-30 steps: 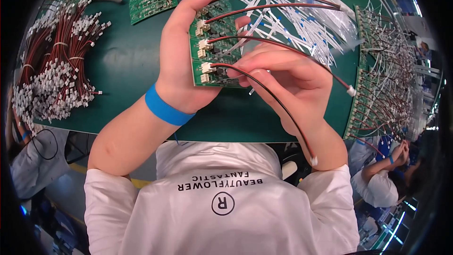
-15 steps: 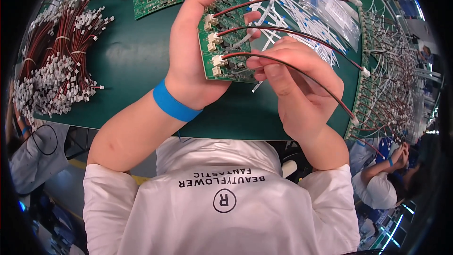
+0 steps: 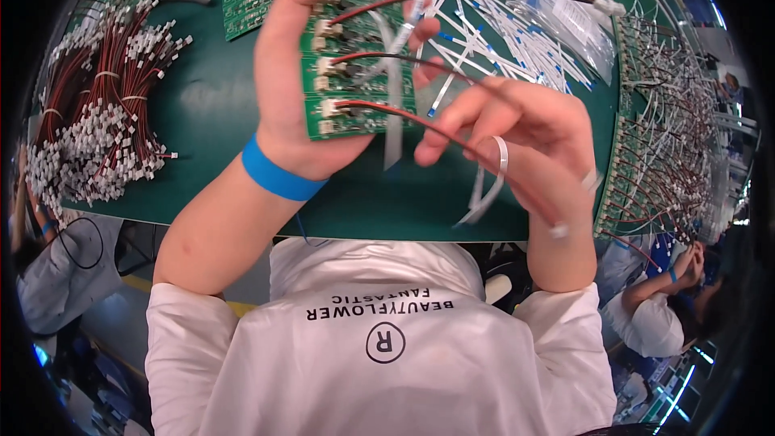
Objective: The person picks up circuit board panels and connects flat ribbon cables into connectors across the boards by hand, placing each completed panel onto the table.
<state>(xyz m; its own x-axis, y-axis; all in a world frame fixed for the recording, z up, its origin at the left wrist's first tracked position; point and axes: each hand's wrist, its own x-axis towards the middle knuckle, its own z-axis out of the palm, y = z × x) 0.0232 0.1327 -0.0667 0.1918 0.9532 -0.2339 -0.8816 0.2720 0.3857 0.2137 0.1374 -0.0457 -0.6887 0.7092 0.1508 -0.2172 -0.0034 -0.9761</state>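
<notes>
My left hand [image 3: 282,89] grips a green circuit board panel [image 3: 363,123] by its left edge, thumb near the top and fingertips showing at the right side. White connectors [image 3: 329,107] line the panel's left part, with red and black wire leads [image 3: 379,106] plugged in and arching right. A translucent flat cable [image 3: 393,125] hangs from the board past its lower edge. To the right, my right hand [image 3: 545,125] is curled, partly blurred, with a white flat cable [image 3: 502,163] looping out beside the thumb. The lowest leads cross in front of this hand.
Bundled wire leads with white plugs [image 3: 105,125] lie at left. White flat cables with blue ends [image 3: 504,32] are spread beyond my hands, beside a clear plastic bag [image 3: 577,32]. Wired boards [image 3: 634,145] line the right edge; another board [image 3: 242,4] lies behind. Co-workers sit at both sides.
The board and my left hand have shifted left and slightly tilted. My right hand has come away from the board's connectors, and a looped white flat cable now shows at its thumb.
</notes>
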